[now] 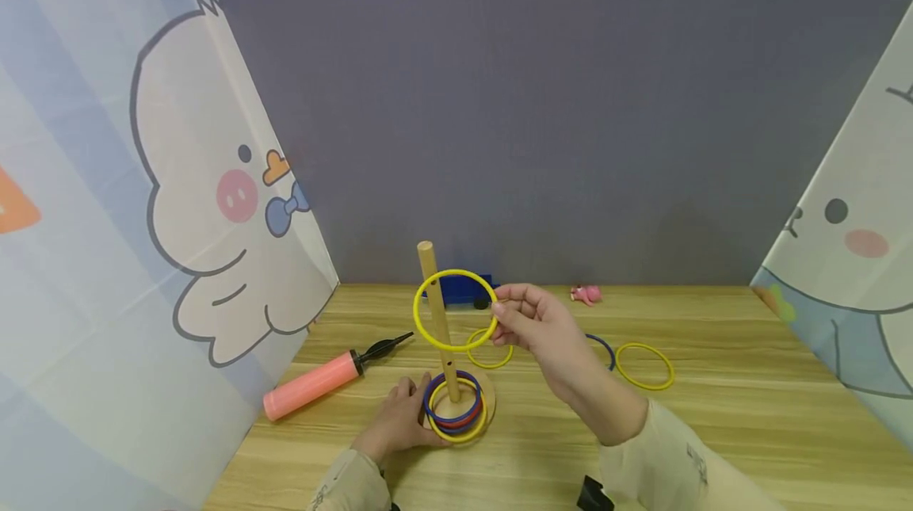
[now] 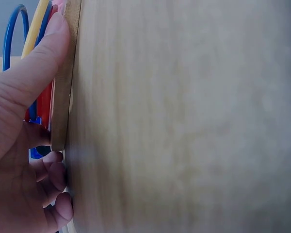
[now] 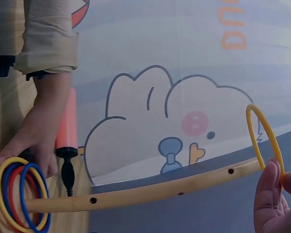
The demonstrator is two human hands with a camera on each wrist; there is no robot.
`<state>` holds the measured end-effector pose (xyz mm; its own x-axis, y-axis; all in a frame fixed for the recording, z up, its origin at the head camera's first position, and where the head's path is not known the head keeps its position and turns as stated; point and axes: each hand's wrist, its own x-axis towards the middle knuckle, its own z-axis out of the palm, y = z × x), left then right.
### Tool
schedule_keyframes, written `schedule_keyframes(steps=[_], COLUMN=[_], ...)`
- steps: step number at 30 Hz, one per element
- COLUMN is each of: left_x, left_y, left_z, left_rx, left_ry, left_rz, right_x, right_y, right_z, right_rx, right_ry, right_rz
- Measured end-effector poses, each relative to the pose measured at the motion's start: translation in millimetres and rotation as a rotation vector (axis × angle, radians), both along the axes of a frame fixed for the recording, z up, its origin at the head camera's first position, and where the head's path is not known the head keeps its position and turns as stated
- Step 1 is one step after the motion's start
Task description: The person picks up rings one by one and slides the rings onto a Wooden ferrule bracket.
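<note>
A wooden peg (image 1: 437,313) stands on a round base (image 1: 489,400) that carries blue, red and yellow rings (image 1: 455,412). My right hand (image 1: 508,311) pinches a yellow ring (image 1: 454,310) by its right side, up around the top part of the peg. In the right wrist view that yellow ring (image 3: 264,138) sits at the peg (image 3: 160,191) tip, above my fingertips (image 3: 269,194). My left hand (image 1: 405,409) grips the base at its left edge. The left wrist view shows its thumb (image 2: 36,63) lying on the base rim (image 2: 63,102), with the other fingers curled beside it.
A pink pump (image 1: 314,384) lies left of the base. Loose rings lie behind and right: yellow (image 1: 499,359), blue (image 1: 605,348), yellow (image 1: 644,366). A blue toy (image 1: 464,289) and a small pink toy (image 1: 586,294) sit near the back wall. Printed curtains flank the wooden table (image 1: 713,432).
</note>
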<state>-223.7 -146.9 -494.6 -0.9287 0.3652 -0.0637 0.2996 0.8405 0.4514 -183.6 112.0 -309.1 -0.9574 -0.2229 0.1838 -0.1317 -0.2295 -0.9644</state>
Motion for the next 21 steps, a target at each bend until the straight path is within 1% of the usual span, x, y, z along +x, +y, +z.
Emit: schedule_keyframes(steps=[6,12,15,21], left_x=[-1.3,-1.3,-0.8,-0.6], left_y=[1,-1,-1,0], left_z=[-0.9,-1.4,-1.0,-1.2], left_rx=[-0.008,0.0,0.004,-0.001], left_ry=[0.006,0.018,0.013,0.002], left_rz=[0.003,-0.005,-0.005,-0.004], right_x=[0.1,-6.7,-10.4,-16.0], right_y=[-5,-11,-14,-17], right_z=[19.7,34.2,38.8,39.1], right_rx=[-0.027,-0.05,-0.061,-0.078], right_ry=[0.042,0.073,0.084,0.048], right_rz=[-0.048,-0.085,-0.104,-0.133])
